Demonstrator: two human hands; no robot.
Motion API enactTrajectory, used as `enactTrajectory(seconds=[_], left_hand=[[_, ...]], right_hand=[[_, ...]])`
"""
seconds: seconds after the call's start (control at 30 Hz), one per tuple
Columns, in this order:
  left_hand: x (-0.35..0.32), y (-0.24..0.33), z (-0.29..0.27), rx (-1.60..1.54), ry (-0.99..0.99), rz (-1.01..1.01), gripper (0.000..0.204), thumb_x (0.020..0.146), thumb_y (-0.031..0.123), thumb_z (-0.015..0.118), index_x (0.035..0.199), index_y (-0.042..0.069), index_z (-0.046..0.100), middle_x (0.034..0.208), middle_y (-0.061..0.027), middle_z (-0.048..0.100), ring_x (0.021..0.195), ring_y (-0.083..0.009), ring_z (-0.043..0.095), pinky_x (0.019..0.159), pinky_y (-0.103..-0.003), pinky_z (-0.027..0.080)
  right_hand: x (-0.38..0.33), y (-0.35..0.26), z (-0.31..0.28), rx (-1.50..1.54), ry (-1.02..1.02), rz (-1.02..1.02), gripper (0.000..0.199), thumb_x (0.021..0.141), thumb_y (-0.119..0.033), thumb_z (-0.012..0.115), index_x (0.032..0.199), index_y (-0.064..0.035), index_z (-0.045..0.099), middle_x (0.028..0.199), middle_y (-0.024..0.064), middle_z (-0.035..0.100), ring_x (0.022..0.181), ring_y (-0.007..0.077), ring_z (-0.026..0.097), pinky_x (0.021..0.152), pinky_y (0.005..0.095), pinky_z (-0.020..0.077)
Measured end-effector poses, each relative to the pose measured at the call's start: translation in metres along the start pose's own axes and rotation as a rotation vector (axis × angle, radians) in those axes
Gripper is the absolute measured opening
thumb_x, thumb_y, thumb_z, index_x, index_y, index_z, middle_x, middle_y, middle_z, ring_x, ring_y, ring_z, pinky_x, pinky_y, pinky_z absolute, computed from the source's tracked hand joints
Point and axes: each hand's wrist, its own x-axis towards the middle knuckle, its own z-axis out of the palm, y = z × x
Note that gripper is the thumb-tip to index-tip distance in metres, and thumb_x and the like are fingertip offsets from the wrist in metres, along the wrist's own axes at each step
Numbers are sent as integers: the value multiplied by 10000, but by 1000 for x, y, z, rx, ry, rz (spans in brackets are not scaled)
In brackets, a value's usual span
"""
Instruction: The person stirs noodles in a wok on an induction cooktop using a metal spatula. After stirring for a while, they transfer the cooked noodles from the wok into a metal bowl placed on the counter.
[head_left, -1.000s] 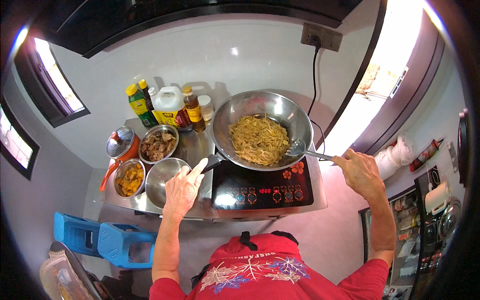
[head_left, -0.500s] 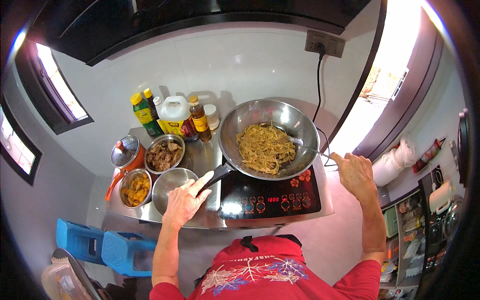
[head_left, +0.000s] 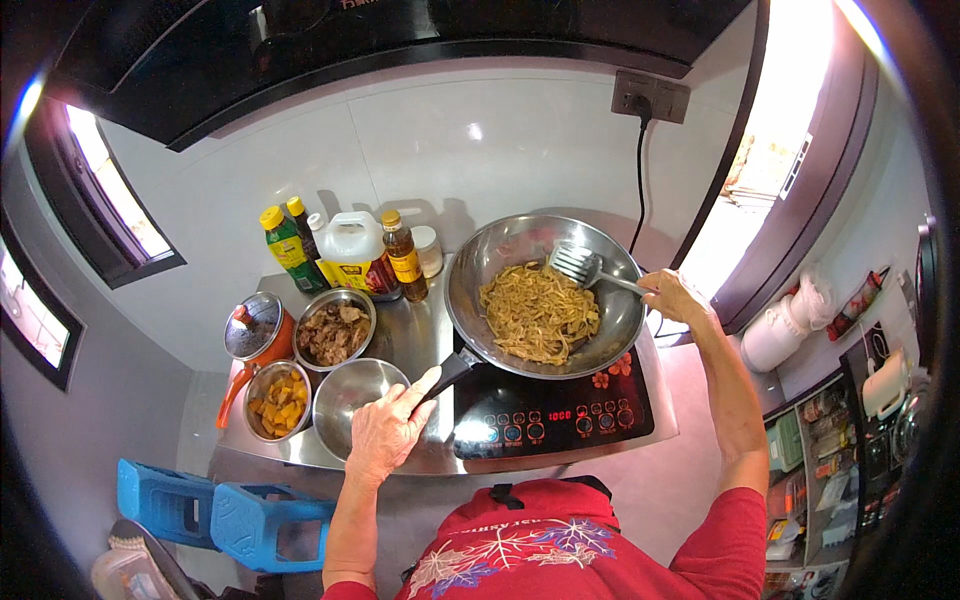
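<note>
A steel wok (head_left: pixel 625 310) with a black handle (head_left: pixel 449 376) sits on a black induction cooktop (head_left: pixel 550 425). My left hand (head_left: pixel 388 428) is closed round that handle, partly in front of a steel bowl (head_left: pixel 345 395). In the wok lies a heap of brown-yellow shredded food or noodles (head_left: pixel 540 315). My right hand (head_left: pixel 675 298) grips the handle of a slotted metal turner (head_left: pixel 577 263) at the wok's right rim. The turner's slotted head is raised above the food's far right edge, against the wok's wall.
On the steel counter (head_left: pixel 410 325), left of the wok, stand a bowl of cooked meat (head_left: pixel 335 332), a bowl of orange-yellow chunks (head_left: pixel 278 402) and an orange lidded pot (head_left: pixel 260 330). Several bottles (head_left: pixel 403 255) line the wall. A power cord (head_left: pixel 640 180) hangs behind the wok. Blue stools (head_left: pixel 265 520) stand below left.
The turner has come up out of the food toward the wok's far wall, so its slotted head now shows. My right hand has turned with it. My left hand keeps its hold.
</note>
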Motion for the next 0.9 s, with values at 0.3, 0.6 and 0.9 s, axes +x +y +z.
enactTrajectory(seconds=[0.3,0.6,0.9], left_hand=[[-4,-8,2,-5,9,25,458,884,316,620,1334,299,536,773,-65,582,650,-295,612,574,-410,489],[-2,-3,1,-47,-4,-13,459,862,266,659,1313,285,571,797,-93,617,685,-305,610,606,-402,490],[-2,-1,1,-34,-12,-4,465,854,252,670,1308,283,575,804,-91,626,686,-294,615,609,-398,497]], right_hand=[[-16,-18,-5,35,73,-379,323,804,-189,644,1124,-184,684,950,155,695,859,341,667,787,431,532],[-50,-37,-30,-376,243,-102,236,842,-161,588,1061,-203,663,751,133,680,725,350,670,698,451,534],[-62,-23,-14,-287,183,-88,256,840,-145,574,1075,-191,665,726,145,666,729,336,669,717,463,525]])
